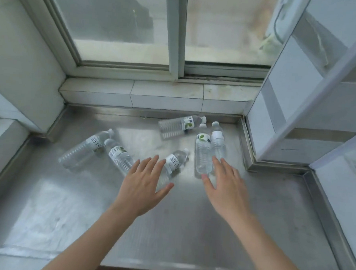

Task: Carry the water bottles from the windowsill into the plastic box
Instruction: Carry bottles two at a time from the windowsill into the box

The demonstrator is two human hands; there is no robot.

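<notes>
Several clear water bottles with white labels lie on the steel windowsill (66, 201). Two lie at the left (83, 148) (120, 156), one in the middle (174, 161), one at the back (177, 124), and two side by side at the right (203, 152) (218, 143). My left hand (143, 184) hovers open, fingers spread, over the base of the middle bottle. My right hand (226, 187) is open too, its fingertips at the bases of the two right bottles. Neither hand holds anything. The plastic box is not in view.
A sliding window (174, 31) with a tiled ledge (166, 95) runs along the back. A tiled wall corner (298, 100) juts in at the right, and a white wall (22, 64) closes the left. The sill's raised steel rim borders both sides.
</notes>
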